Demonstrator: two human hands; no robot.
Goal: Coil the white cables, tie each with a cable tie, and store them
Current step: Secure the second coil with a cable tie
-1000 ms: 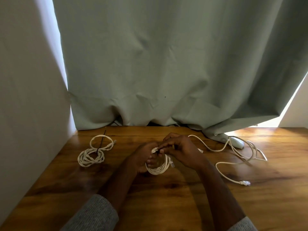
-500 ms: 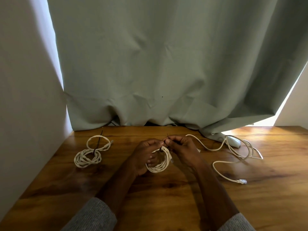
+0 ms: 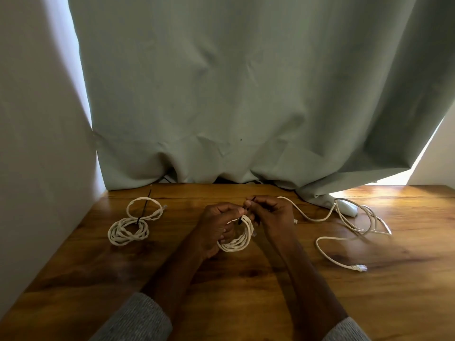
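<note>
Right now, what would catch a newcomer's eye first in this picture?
At the middle of the wooden table, the left hand holds a small cable coil while the right hand pinches a black cable tie on it. A tied bundle lies to the left, a loose cable to the right.

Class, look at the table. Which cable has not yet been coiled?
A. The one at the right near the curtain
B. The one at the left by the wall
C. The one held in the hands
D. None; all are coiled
A: the right cable sprawls loose over the table, while the left cable lies coiled with a black tie and the held coil is wound.
</note>
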